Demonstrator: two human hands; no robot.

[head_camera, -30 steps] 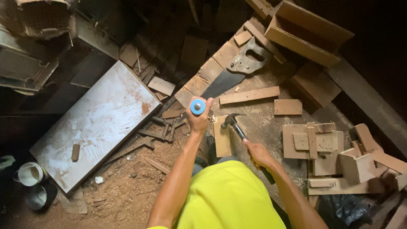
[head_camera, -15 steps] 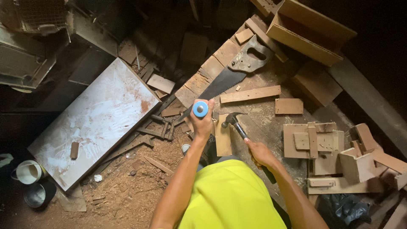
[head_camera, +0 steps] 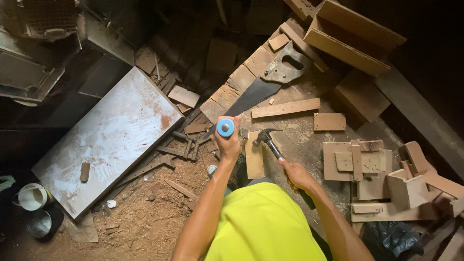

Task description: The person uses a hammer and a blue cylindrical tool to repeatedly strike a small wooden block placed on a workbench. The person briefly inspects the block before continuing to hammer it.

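My left hand [head_camera: 228, 143] grips a tool with a round blue handle end [head_camera: 225, 127], held upright so only its cap shows. My right hand [head_camera: 295, 175] holds a claw hammer [head_camera: 268, 141] by its handle, the head raised just right of the blue cap. Between the two hands a small pale wooden board [head_camera: 254, 156] lies on the worn plank floor. A hand saw [head_camera: 263, 87] rests beyond it, beside a long wooden strip [head_camera: 285, 108]. My yellow shirt [head_camera: 263, 224] fills the bottom of the view.
A large white stained panel [head_camera: 108, 140] lies at left, with two tins [head_camera: 34, 198] near its lower corner. Wood offcuts and small assembled pieces [head_camera: 369, 169] sit at right. An open wooden box [head_camera: 353, 36] is at top right. Sawdust and scrap strips [head_camera: 159, 193] cover the floor.
My left hand with the blue-capped tool has drifted slightly down and right toward the small board. The hammer stays raised in much the same place.
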